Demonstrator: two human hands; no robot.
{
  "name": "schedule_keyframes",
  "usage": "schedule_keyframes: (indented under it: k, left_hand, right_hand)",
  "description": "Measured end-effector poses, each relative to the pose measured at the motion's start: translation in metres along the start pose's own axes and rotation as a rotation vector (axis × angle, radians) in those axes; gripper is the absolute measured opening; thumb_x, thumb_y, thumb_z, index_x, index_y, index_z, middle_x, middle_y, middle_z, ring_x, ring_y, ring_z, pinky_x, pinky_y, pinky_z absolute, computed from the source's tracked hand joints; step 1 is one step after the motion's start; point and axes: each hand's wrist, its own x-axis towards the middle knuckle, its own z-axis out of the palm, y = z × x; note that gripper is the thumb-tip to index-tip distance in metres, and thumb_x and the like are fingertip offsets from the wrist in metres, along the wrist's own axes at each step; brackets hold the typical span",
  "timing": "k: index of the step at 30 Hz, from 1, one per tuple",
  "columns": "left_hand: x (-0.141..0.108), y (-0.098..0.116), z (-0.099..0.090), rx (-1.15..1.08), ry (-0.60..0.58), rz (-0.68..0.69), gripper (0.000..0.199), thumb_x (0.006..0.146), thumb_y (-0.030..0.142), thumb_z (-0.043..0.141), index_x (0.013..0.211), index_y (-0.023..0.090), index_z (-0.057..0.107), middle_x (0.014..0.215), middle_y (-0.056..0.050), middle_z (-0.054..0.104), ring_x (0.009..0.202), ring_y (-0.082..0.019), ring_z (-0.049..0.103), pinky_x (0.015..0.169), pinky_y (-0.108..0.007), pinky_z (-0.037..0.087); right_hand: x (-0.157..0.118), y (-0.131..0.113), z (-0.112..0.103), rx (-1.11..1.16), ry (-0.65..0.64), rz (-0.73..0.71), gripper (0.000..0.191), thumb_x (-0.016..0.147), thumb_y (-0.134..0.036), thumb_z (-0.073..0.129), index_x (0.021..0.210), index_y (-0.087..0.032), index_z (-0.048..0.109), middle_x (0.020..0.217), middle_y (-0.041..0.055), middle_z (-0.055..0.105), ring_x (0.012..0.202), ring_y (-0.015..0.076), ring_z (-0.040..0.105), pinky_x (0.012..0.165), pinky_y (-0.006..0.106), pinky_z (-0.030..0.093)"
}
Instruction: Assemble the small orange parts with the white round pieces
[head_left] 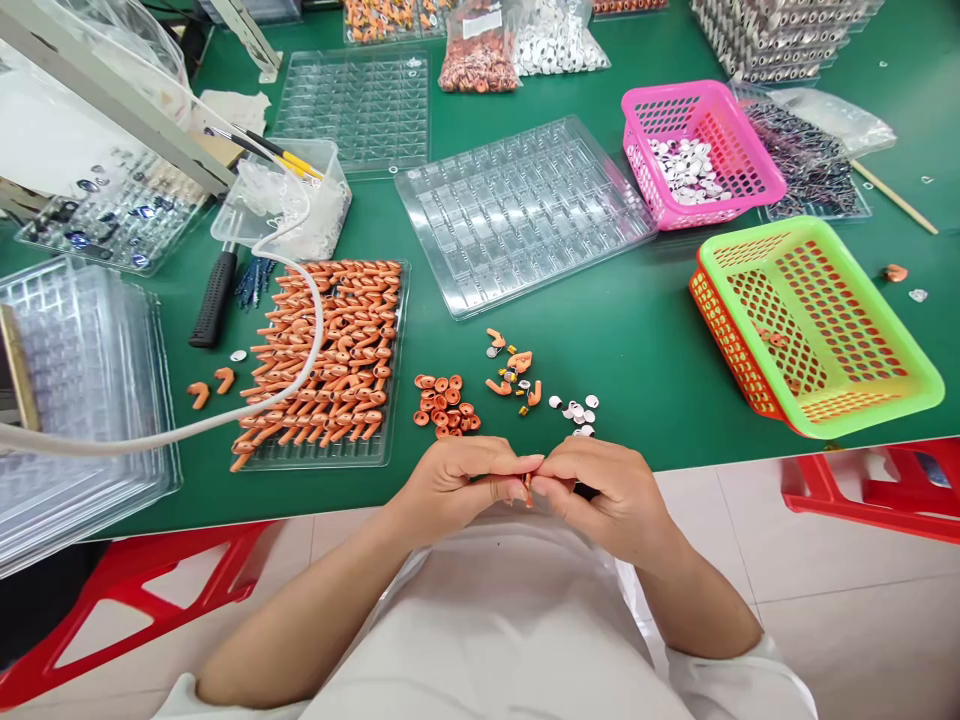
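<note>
Free room and obstacles

Bare counter [637, 340] lies between white discs [576, 411] and green basket [916, 355]: room for the right hand [611, 490] to pass. Orange cups [452, 396] lie directly ahead of the left hand [457, 485], blocking a low path. White hose [319, 330] arches over the loaded tray [367, 452], obstructing access from above.

Earbud shells [356, 350] lie in a tray [322, 456] at left, caps [451, 396] right of it, discs [686, 172] in a far-right basket [679, 214].

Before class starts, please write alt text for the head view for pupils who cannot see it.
A person's two hands pinch a small orange part at a green table. Just beyond lie round orange pieces and white discs; at left, stemmed orange parts crowd a clear tray.
</note>
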Motion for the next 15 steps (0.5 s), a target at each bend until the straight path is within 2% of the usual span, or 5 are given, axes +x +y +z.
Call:
schedule_keyframes:
  k: [5,15]
  left_hand:
    - [0.001,0.002,0.004,-0.085,0.036,-0.015,0.024,0.086,0.023,0.071,0.109,0.029,0.076,0.07,-0.005,0.074,0.067,-0.015,0.065,0.064,-0.025,0.054]
    - [0.0,0.012,0.012,-0.102,0.07,0.034,0.027,0.086,0.019,0.071,0.109,0.03,0.076,0.068,-0.005,0.075,0.068,-0.016,0.065,0.064,-0.026,0.055]
  right_hand:
    - [-0.002,0.002,0.002,-0.006,0.028,-0.052,0.012,0.09,-0.012,0.06,0.083,-0.021,0.066,0.063,0.0,0.063,0.057,0.0111,0.054,0.056,0.024,0.046]
    - [-0.001,-0.004,-0.001,0.025,0.015,-0.114,0.013,0.088,-0.009,0.061,0.088,-0.021,0.065,0.066,0.0017,0.066,0.059,0.0118,0.055,0.056,0.025,0.047]
